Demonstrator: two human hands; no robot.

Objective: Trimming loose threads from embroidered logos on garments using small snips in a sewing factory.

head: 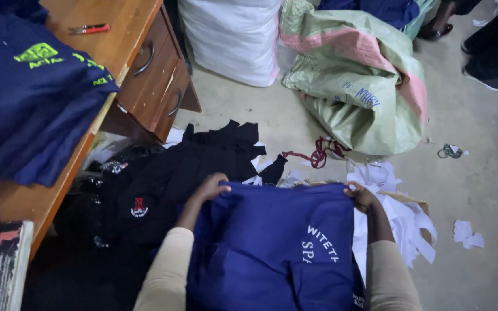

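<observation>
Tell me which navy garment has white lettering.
The navy garment both hands grip at its top edge; the stacked navy shirts on the desk carry yellow-green print.

Wooden worktop [116, 40] left: folded navy shirts [24, 98], red-handled snips [89, 28]. Floor: white sack [231, 40], green-pink sack [358, 86], paper scraps [399, 213].

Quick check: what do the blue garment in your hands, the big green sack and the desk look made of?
Blue garment: soft woven or knit cloth, matte; it creases and drapes under the left hand and right hand, with white print on it. Green sack: likely woven plastic, slightly shiny, stiff crumpled folds. Desk: wood or wood veneer, smooth, brown grain, dark curved drawer handles, possibly metal.
</observation>
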